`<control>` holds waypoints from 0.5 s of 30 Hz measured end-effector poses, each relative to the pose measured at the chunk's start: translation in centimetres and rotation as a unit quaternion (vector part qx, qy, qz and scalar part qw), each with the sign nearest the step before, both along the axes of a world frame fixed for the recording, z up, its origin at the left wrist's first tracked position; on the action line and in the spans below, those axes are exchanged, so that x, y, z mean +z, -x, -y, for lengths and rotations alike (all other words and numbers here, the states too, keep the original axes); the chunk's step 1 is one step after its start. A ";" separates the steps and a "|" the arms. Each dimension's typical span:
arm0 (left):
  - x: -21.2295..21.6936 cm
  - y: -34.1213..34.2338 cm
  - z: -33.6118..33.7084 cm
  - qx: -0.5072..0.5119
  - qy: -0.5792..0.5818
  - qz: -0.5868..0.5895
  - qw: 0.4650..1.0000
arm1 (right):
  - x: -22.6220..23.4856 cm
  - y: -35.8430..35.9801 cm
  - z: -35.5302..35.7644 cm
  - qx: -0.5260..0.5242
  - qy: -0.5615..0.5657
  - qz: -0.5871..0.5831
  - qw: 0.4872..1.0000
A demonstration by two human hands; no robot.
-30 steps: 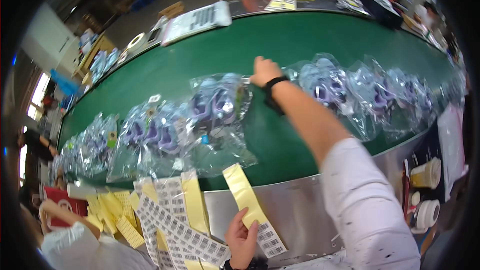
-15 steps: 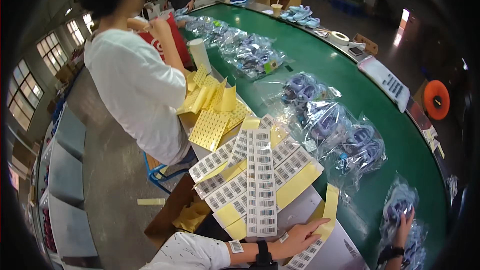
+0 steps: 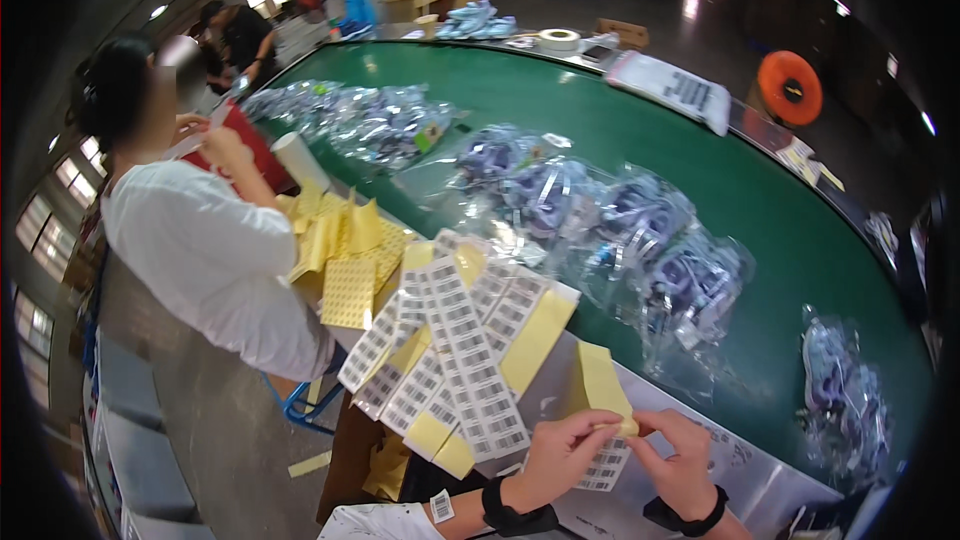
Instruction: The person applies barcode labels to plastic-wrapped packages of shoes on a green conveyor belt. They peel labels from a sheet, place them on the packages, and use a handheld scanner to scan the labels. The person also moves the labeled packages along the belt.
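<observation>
Both hands meet at a strip of barcode labels on yellow backing paper [image 3: 600,380] over the near edge of the worktable. My left hand [image 3: 565,455] pinches it from the left. From the other side, my right hand [image 3: 682,455] has thumb and forefinger closed on the same strip's edge. Printed labels show below the fingers; the plain yellow part stands up above them. A small barcode sticker [image 3: 441,506] is on my left forearm by the sleeve. Beside my left hand, overlapping label sheets [image 3: 470,350] spread over the table.
Bagged lilac shoes [image 3: 695,270] lie in a row on the green conveyor belt [image 3: 780,230], with another bagged pair [image 3: 845,395] at right. A co-worker in white [image 3: 200,220] stands at left by crumpled yellow backing sheets [image 3: 350,235]. A tape roll [image 3: 558,39] sits on the far ledge.
My right hand has left the bagged shoes and come to the label strip. A bagged pair has joined the near end of the row. The whole view has turned to the right.
</observation>
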State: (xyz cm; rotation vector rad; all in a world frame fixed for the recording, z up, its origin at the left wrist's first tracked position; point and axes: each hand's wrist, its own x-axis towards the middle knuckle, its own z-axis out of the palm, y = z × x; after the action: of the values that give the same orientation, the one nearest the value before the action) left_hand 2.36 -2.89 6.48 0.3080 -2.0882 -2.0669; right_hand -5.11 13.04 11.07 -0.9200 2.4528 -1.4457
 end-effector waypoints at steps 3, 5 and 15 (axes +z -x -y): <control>0.7 0.8 -0.7 -0.006 -0.038 -0.012 0.999 | -0.4 -1.2 -0.3 -0.079 0.070 0.053 0.993; 0.5 1.5 -1.2 -0.027 -0.035 -0.016 0.999 | -1.3 -1.1 -0.5 -0.116 0.102 0.060 0.986; 1.3 1.7 -2.0 -0.048 0.021 0.037 0.998 | -2.7 -0.4 -2.6 -0.078 0.089 -0.106 0.987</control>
State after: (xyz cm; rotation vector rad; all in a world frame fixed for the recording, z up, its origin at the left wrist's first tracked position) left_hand 0.71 -0.89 7.75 0.2878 -2.2290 -2.0922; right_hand -4.76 15.60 8.40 -0.9801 2.6323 -1.7272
